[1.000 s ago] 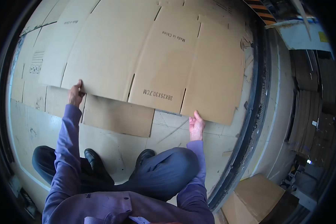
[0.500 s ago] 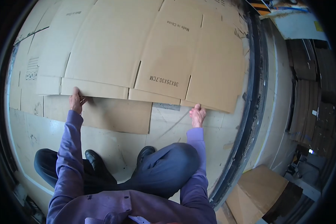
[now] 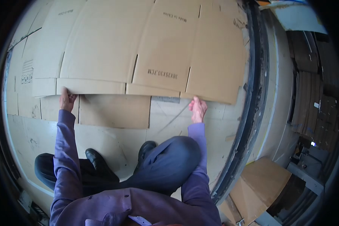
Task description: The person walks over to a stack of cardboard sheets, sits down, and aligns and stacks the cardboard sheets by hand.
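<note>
Across the upper middle of the frame lie big printed cardboard sheets, their near edges slightly out of line; the left hand has its fingers closed on that edge at centre left, while the right hand pinches it right of centre, thumb on top, above the pale floor

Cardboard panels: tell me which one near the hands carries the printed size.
The size-printed panel, just left of the rightmost panel by the right hand; only it there reads "38X25X30.7CM".
</note>
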A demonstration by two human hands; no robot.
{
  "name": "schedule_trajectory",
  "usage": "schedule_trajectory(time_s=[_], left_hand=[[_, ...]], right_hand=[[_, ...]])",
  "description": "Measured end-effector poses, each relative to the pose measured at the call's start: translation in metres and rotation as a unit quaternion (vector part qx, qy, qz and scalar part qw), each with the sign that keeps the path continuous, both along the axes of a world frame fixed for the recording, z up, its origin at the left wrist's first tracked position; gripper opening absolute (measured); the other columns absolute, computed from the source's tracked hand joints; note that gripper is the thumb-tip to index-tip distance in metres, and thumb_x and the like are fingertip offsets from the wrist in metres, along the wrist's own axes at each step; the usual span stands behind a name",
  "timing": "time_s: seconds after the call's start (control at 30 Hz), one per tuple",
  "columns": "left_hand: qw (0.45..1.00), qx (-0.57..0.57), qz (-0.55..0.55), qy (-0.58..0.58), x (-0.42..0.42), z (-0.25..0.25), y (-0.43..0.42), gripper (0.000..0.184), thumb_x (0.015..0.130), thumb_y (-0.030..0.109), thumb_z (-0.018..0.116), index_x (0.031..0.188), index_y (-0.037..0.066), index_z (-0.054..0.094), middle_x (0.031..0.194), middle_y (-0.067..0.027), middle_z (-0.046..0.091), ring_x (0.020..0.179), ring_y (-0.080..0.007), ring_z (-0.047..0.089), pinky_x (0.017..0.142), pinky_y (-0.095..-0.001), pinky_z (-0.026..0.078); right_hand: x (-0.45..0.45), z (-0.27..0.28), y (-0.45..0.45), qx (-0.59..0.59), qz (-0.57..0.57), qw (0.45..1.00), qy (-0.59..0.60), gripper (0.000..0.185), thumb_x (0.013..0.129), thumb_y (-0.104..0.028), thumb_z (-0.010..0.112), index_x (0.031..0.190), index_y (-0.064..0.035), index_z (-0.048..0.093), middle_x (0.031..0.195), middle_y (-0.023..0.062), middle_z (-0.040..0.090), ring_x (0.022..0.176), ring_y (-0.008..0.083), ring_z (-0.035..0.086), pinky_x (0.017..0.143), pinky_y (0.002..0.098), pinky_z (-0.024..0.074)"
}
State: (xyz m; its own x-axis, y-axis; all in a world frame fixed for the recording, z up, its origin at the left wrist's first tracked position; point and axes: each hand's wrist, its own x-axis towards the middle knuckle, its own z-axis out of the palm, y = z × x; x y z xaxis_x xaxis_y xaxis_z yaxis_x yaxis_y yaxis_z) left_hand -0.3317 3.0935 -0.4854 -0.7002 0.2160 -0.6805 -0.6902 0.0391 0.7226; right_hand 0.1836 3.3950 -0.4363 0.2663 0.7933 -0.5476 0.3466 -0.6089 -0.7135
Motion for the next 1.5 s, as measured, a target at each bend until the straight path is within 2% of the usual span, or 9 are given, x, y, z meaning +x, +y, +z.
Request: schedule_trajectory(time_s=[0.2,0.3,0.33,0.43,0.57,0.8,1.03,1.27,1.5], left_hand=[[0.992,-0.066,0.089,0.065,0.021,0.048,0.036,0.044,0.088,0.041,0.042,0.105,0.000,0.049,0.094,-0.0116,0.056,0.079,-0.0222,0.058,0.066,-0.0369,0.051],[0.982,-0.091,0.120,0.114,0.016,0.046,0.036,0.047,0.086,0.042,0.042,0.102,-0.002,0.050,0.091,-0.0118,0.057,0.078,-0.0228,0.058,0.064,-0.0366,0.050],[0.981,-0.102,0.117,0.116,0.013,0.047,0.037,0.047,0.086,0.042,0.042,0.102,-0.002,0.050,0.091,-0.0119,0.057,0.078,-0.0230,0.059,0.064,-0.0368,0.051],[0.985,-0.112,0.097,0.093,0.010,0.041,0.042,0.047,0.087,0.041,0.041,0.103,-0.003,0.049,0.094,-0.0125,0.057,0.078,-0.0239,0.059,0.064,-0.0375,0.052],[0.990,-0.105,0.067,0.065,0.016,0.035,0.050,0.047,0.088,0.041,0.038,0.106,-0.002,0.047,0.097,-0.0138,0.056,0.080,-0.0257,0.060,0.065,-0.0385,0.053],[0.998,-0.040,0.017,0.033,0.008,0.010,0.040,0.045,0.091,0.042,0.033,0.108,0.002,0.045,0.096,-0.0137,0.056,0.076,-0.0262,0.060,0.065,-0.0380,0.053],[0.999,-0.006,-0.038,-0.002,-0.003,0.021,0.024,0.040,0.092,0.039,0.033,0.108,0.005,0.046,0.102,-0.0117,0.056,0.088,-0.0252,0.058,0.076,-0.0410,0.051],[0.996,-0.038,-0.084,-0.009,-0.016,0.001,-0.015,0.045,0.092,0.043,0.032,0.113,0.005,0.046,0.105,-0.0098,0.055,0.094,-0.0226,0.056,0.079,-0.0375,0.048],[0.996,-0.075,-0.032,0.030,-0.008,-0.010,-0.005,0.059,0.086,0.056,0.033,0.118,0.007,0.041,0.114,-0.0105,0.048,0.101,-0.0236,0.049,0.084,-0.0439,0.041]], right_hand=[[-0.001,0.005,-0.006,0.075,-0.082,0.982,0.151,0.032,0.080,-0.029,0.062,0.087,-0.0013,0.047,0.073,0.0071,0.055,0.058,0.0139,0.055,0.048,0.0256,0.0466],[-0.005,0.014,0.000,0.146,-0.091,0.963,0.206,0.037,0.081,-0.029,0.061,0.098,0.0003,0.046,0.093,0.0105,0.056,0.079,0.0179,0.058,0.069,0.0328,0.0501],[-0.013,0.025,0.008,0.148,-0.078,0.957,0.236,0.046,0.082,-0.027,0.061,0.113,0.0007,0.042,0.111,0.0103,0.051,0.101,0.0205,0.052,0.089,0.0420,0.0418],[-0.018,0.013,0.045,0.050,-0.077,0.955,0.284,0.051,0.083,-0.028,0.059,0.122,-0.0023,0.040,0.118,0.0083,0.049,0.110,0.0223,0.047,0.092,0.0445,0.0396],[-0.029,0.010,0.077,-0.008,-0.147,0.928,0.342,0.043,0.084,-0.023,0.057,0.122,-0.0084,0.042,0.117,0.0039,0.051,0.108,0.0226,0.048,0.091,0.0443,0.0398],[-0.036,0.002,0.095,0.054,-0.189,0.850,0.489,0.034,0.081,-0.019,0.060,0.112,-0.0064,0.052,0.110,0.0062,0.055,0.103,0.0216,0.051,0.090,0.0413,0.0405],[-0.024,-0.010,0.071,0.149,-0.230,0.867,0.416,0.041,0.070,-0.003,0.068,0.108,-0.0020,0.052,0.104,0.0069,0.056,0.094,0.0216,0.054,0.079,0.0365,0.0477],[0.002,-0.007,-0.018,0.058,-0.257,0.915,0.304,0.034,0.076,-0.008,0.065,0.108,-0.0040,0.052,0.103,0.0045,0.056,0.093,0.0176,0.054,0.080,0.0352,0.0458],[0.028,-0.028,-0.002,0.002,-0.225,0.885,0.407,0.035,0.075,-0.002,0.060,0.109,-0.0060,0.050,0.101,0.0064,0.055,0.093,0.0190,0.054,0.077,0.0371,0.0475]])
